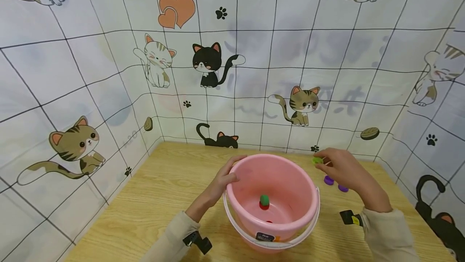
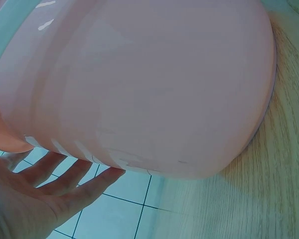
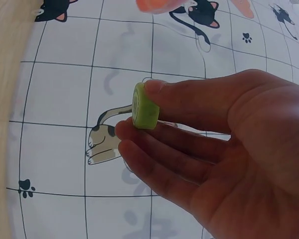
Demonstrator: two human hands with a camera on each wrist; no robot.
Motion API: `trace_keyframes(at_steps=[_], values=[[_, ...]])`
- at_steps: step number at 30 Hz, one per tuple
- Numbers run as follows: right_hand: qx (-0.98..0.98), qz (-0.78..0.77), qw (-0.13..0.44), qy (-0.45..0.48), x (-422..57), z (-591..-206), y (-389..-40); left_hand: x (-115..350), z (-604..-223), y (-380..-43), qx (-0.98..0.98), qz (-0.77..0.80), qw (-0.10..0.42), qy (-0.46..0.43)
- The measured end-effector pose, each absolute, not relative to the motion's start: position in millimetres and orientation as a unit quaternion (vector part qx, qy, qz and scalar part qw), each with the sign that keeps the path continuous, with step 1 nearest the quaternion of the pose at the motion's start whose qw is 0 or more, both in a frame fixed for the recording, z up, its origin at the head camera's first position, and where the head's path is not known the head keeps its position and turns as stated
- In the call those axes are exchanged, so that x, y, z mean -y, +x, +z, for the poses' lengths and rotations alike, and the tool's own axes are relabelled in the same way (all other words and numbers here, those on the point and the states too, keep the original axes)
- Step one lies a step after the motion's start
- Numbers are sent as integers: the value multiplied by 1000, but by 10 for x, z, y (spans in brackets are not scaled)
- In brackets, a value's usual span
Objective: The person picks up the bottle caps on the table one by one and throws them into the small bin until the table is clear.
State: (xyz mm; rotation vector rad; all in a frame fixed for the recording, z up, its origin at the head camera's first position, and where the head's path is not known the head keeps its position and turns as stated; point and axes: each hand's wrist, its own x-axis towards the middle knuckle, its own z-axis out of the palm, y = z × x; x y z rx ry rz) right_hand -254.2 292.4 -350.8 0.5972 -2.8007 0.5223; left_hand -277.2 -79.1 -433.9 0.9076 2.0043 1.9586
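A pink bucket (image 1: 250, 217) with a pale handle stands upright on the table. My left hand (image 1: 219, 183) holds its left rim, thumb over the edge and fingers along the outer wall; in the left wrist view those fingers (image 2: 89, 184) touch the bucket's side (image 2: 159, 89). Right of the bucket and above the table, my right hand (image 1: 345, 169) pinches a small round green piece (image 3: 145, 107), shaped like a bottle cap, between thumb and fingertips. Inside the bucket a green piece (image 1: 264, 200) sits on a red one (image 1: 264, 206); another red bit (image 1: 269, 221) is mostly hidden by the rim.
Two small purple round pieces (image 1: 328, 180) lie on the wooden table (image 1: 174, 173) below my right hand. White cat-print sheeting (image 1: 254, 52) surrounds the table at the back and both sides. The bucket's handle (image 1: 276, 246) hangs down at the front.
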Motion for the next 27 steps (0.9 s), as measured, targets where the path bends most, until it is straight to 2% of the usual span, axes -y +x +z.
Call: trace_keyframes(at_steps=[27], values=[[949, 145, 146, 239, -2663, -3020, -2482, 800, -4354, -2785, -674, 662, 99, 312]])
